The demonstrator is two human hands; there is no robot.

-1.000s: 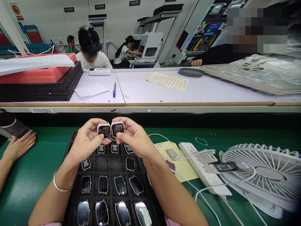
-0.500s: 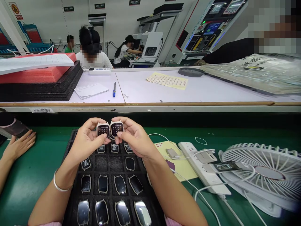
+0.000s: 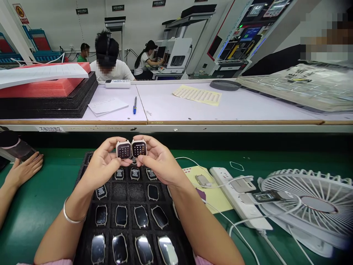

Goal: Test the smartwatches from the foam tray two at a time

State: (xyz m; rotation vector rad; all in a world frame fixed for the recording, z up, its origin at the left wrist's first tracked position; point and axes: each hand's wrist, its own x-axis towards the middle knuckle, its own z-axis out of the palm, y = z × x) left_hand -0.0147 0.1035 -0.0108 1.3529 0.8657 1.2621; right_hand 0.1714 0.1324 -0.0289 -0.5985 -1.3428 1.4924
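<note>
My left hand (image 3: pixel 106 162) pinches a smartwatch body (image 3: pixel 124 150) with a light case and a lit screen of small symbols. In my right hand (image 3: pixel 156 160) is a second smartwatch body (image 3: pixel 139 148), its screen lit with a keypad-like grid. The two are held side by side, strapless, above a black foam tray (image 3: pixel 129 230). Several more watch bodies lie in the tray's pockets; some near the far end show white text, and the nearer ones, such as a dark watch (image 3: pixel 120 249), have dark or reflecting screens. Two pockets (image 3: pixel 119 191) below my hands hold nothing.
To the right are a white power strip (image 3: pixel 239 200), a white fan (image 3: pixel 309 209), cables and a yellow sheet (image 3: pixel 220 198). Another person's hand (image 3: pixel 26 169) rests at left beside a dark bottle (image 3: pixel 16 145). A raised shelf (image 3: pixel 160 110) runs across the front, carrying foam sheets (image 3: pixel 49 103) and a pen (image 3: pixel 135 105).
Both watches have tilted slightly, and the left one's screen looks paler. The whole view has shifted a little. My grip on each watch is the same.
</note>
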